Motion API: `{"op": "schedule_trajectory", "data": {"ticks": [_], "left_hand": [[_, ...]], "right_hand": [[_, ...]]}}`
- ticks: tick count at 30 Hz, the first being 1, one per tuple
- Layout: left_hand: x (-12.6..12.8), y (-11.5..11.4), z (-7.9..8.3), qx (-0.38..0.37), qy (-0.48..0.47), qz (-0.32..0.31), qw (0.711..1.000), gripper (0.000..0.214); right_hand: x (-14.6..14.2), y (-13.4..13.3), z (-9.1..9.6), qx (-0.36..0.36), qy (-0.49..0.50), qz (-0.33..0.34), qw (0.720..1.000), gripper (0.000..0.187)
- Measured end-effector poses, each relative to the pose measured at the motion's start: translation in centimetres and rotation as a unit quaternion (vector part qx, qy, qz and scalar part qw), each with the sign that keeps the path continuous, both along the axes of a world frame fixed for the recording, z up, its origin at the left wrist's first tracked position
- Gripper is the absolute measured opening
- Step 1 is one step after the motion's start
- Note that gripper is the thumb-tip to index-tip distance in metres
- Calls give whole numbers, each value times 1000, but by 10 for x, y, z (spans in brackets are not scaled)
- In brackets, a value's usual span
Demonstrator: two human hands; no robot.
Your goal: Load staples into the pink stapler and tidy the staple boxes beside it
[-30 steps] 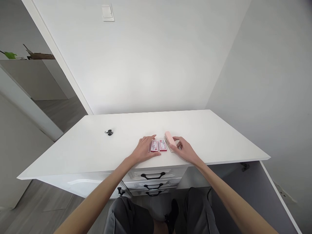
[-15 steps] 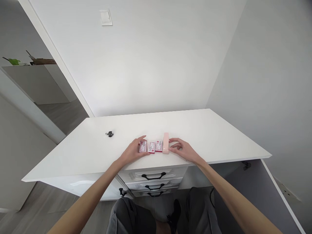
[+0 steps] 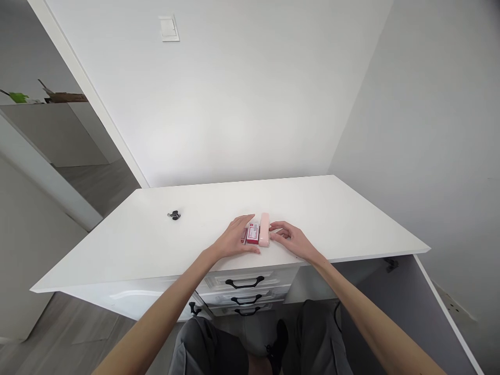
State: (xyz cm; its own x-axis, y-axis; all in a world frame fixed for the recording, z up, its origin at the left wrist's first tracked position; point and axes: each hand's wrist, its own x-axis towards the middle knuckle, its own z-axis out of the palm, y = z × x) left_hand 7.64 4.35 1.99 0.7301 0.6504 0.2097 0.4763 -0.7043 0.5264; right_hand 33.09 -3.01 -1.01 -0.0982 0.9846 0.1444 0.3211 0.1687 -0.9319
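My left hand (image 3: pixel 235 238) rests on the white top, curved around the left side of some small red-and-white boxes. Its thumb and fingers are apart and reach past the box ends. One box (image 3: pixel 253 234) shows clearly; a second box (image 3: pixel 244 236) is partly covered by my hand, and any further one is hidden. Against the right of the boxes stands a long, rounded pink object (image 3: pixel 264 230), whose kind I cannot tell. My right hand (image 3: pixel 291 240) is beside it, loosely bent, its fingertips at the pink object's right side and nothing gripped.
A black binder clip (image 3: pixel 174 215) lies on the cabinet top (image 3: pixel 344 219) to the left. Below the front edge are drawers with black handles (image 3: pixel 245 283). A cabinet door (image 3: pixel 437 307) stands open at the right. Walls bound the back and right.
My left hand has moved right, closing up on the row of boxes. The leftmost box no longer shows and the middle one is now partly covered. My right hand and the pink object stay nearly still.
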Motion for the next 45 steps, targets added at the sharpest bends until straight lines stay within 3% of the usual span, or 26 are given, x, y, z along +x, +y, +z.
{"op": "schedule_trajectory", "data": {"ticks": [2, 5, 9, 12, 18, 22, 25, 27, 30, 32, 34, 36, 39, 42, 45], "left_hand": [[-13, 1, -2, -11, 19, 5, 1000, 114], [-39, 4, -2, -37, 32, 23, 999, 101], [-57, 7, 3, -38, 4, 92, 995, 90], [-46, 6, 10, -19, -31, 114, 993, 86], [-4, -2, 23, -25, 8, 18, 999, 92], [-1, -1, 19, -33, 27, 14, 999, 94], [-19, 8, 9, 12, -2, 73, 997, 81], [-40, 19, 2, 86, -25, 146, 985, 67], [-86, 37, -7, 201, -7, 297, 934, 59], [-120, 45, -11, 218, 28, 388, 895, 65], [-150, 49, -15, 199, 61, 432, 877, 74], [-170, 50, -19, 168, 97, 439, 877, 80], [-181, 50, -22, 118, 125, 433, 885, 82], [-170, 49, -21, 118, 118, 384, 908, 78], [-142, 43, -18, 119, 94, 277, 949, 72]], "right_hand": [[0, 0, 0, 0, -3, -2, 1000, 38], [0, 0, -1, 8, -5, -2, 1000, 36], [1, 2, -3, 15, -8, 0, 1000, 34], [1, 2, -5, 15, -8, 2, 1000, 35], [1, 3, -5, 7, 2, -3, 1000, 35], [1, 3, -4, 3, 5, -6, 1000, 34], [1, 2, -3, 1, -1, -5, 1000, 33], [1, 2, -3, 4, -6, -5, 1000, 32], [1, 1, -3, 5, -8, -8, 1000, 31], [1, 2, -3, 5, -6, -8, 1000, 31], [1, 2, -4, 5, -6, -7, 1000, 31], [1, 2, -4, 7, -8, -6, 1000, 30], [1, 1, -3, 7, -11, -6, 1000, 30], [0, 0, -2, 3, -12, -6, 1000, 29], [0, 0, -2, -1, -11, -7, 1000, 29]]}}
